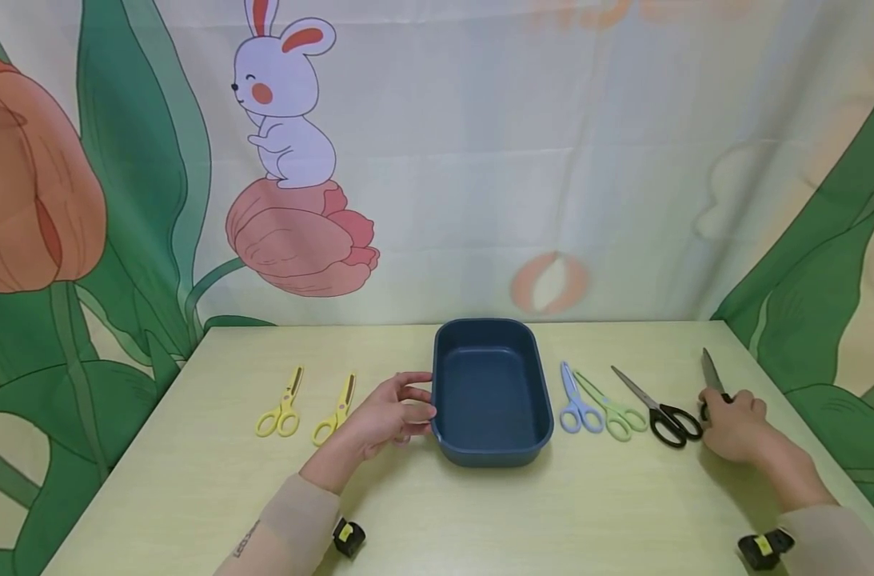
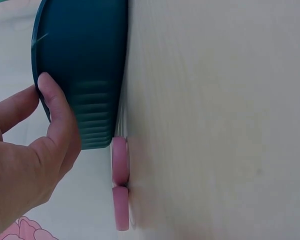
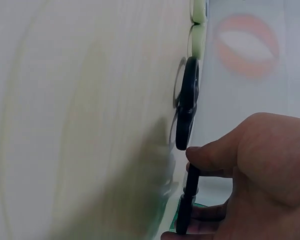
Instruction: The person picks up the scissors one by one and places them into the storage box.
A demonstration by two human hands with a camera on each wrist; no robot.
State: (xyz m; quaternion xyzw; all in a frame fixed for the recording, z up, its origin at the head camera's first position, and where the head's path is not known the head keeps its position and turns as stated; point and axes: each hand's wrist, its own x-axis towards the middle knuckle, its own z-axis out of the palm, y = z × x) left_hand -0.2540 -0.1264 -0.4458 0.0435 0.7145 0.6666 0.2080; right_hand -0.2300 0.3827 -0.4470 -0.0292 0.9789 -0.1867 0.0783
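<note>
My left hand (image 1: 395, 412) touches the left side of a dark blue plastic bin (image 1: 494, 459), fingertips at its rim. A pair of pink scissors (image 2: 120, 162) lies beside the bin in the left wrist view; in the head view this hand hides it. At the right end of the table, my right hand (image 1: 739, 424) pinches the black handles of a pair of scissors (image 1: 711, 372), its blade pointing away. Just left of it lies another pair of black-handled scissors (image 1: 665, 420). The bin's inside shows nothing in it.
Two pairs of yellow scissors, the outer pair (image 1: 281, 412) and the inner pair (image 1: 338, 412), lie left of the bin. Blue scissors (image 1: 579, 408) and light green scissors (image 1: 618, 416) lie to its right. A printed cloth (image 1: 465, 160) hangs behind the table.
</note>
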